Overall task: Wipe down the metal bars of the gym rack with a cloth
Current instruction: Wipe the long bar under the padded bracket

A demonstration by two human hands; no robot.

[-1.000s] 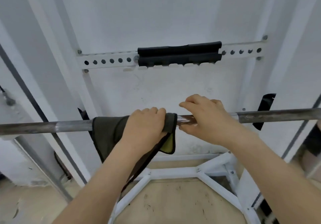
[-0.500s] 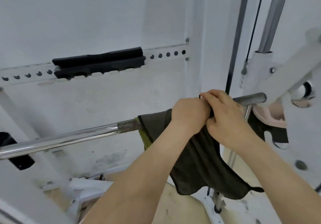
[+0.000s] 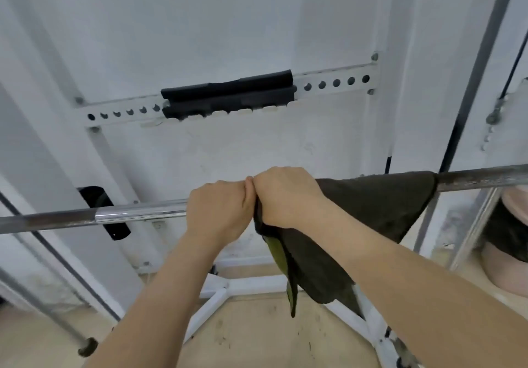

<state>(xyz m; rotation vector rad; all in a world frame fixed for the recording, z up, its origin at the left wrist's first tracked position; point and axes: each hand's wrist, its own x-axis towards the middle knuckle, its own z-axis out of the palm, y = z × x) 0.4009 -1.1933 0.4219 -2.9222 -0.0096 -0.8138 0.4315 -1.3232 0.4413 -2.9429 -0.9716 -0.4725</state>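
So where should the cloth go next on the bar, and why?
Probably slide the right hand, which grips the cloth round the bar, rightward. That end looks dull and spotty, while the stretch left of the left hand shines. The left hand grips the bare bar, blocking that way.

Gym for sure. A steel barbell point(image 3: 137, 216) sticks out to the left of the left hand point(image 3: 220, 210). A white hole-punched crossbar point(image 3: 334, 83) with a black pad point(image 3: 228, 93) sits above the right hand point(image 3: 285, 196), and the rack's white base frame point(image 3: 251, 284) is on the floor below both hands.
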